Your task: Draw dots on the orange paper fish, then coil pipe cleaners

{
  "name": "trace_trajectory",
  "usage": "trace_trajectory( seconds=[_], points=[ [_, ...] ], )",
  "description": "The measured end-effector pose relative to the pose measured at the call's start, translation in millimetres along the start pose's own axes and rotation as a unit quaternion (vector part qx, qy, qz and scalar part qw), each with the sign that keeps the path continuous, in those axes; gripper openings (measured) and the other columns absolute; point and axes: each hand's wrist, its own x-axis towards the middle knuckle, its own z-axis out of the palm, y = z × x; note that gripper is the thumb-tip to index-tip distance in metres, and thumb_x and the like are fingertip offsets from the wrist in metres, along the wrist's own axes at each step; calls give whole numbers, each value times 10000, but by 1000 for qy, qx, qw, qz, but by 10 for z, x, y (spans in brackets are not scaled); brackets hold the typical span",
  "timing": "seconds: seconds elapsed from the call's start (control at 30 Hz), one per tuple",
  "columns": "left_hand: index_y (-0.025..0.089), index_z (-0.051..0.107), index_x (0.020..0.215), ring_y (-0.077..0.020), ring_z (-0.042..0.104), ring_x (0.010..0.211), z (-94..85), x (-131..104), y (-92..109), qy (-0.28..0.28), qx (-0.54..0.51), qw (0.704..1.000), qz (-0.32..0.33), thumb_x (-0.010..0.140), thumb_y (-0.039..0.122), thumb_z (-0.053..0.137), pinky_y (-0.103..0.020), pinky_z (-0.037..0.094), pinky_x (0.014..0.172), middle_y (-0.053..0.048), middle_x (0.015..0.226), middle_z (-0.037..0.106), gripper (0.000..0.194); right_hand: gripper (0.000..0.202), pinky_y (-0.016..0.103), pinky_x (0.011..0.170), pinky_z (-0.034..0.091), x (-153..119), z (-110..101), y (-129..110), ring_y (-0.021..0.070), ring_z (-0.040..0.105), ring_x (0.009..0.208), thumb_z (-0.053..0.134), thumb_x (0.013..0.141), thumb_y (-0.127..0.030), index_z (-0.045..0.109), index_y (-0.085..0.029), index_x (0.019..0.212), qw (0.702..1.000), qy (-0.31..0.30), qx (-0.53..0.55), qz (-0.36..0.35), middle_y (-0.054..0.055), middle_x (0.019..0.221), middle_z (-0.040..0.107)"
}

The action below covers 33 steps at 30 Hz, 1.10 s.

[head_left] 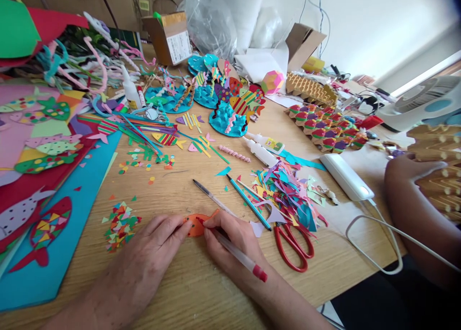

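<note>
In the head view, an orange paper fish [196, 226] with small dark spots lies at the near part of the wooden table. The fingertips of my left hand [153, 246] grip its left edge, fingers closed together. My right hand [234, 238] is wrapped round a clear pen with a red cap end [247, 260]; its tip is at the fish, partly hidden by my fingers. Left of my hands is a pile of tiny paper triangles [122, 226]. A black pen [212, 195] and a blue pen [248, 202] lie just beyond my right hand.
Red-handled scissors [293, 246] lie right, beside paper scraps [288, 188]. A white power strip [346, 177] trails a cable. Decorated paper fish on coloured sheets [81, 214] cover the left. Glue bottles [261, 150] lie mid-table. Another person's arm [406, 200] touches egg cartons [437, 166].
</note>
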Motion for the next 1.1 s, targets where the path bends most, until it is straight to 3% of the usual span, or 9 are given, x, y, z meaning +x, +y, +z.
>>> trace_trajectory(
  seconds=[0.3,0.7,0.97,1.1],
  points=[
    [200,541,1148,-166,574,948,6,-24,4,-14,-1,1000,-9,839,4,261,-298,531,802,-35,1039,617,461,80,193,502,382,10,9,10,97,529,508,482,773,-134,532,-188,742,1000,3,10,-2,-16,595,579],
    [156,554,1125,-169,569,933,-3,-10,13,0,16,1000,7,836,-3,264,-288,522,794,-52,1017,618,439,78,200,498,368,6,3,14,98,506,507,484,765,-137,530,-187,726,1000,-2,16,-5,-16,591,564],
    [190,523,1173,-172,549,977,59,-58,-20,-32,-12,999,-10,841,12,276,-308,503,830,-37,1064,605,451,71,184,453,339,-15,-42,-14,81,459,461,500,751,-146,537,-187,706,995,33,85,44,-44,545,519],
    [173,516,1183,-171,542,991,27,-47,-12,-35,-7,999,-10,818,-8,282,-306,497,838,-46,1082,597,470,80,179,444,327,-25,-115,-29,80,442,468,485,722,-137,531,-185,678,989,3,124,75,-41,559,518]
  ],
)
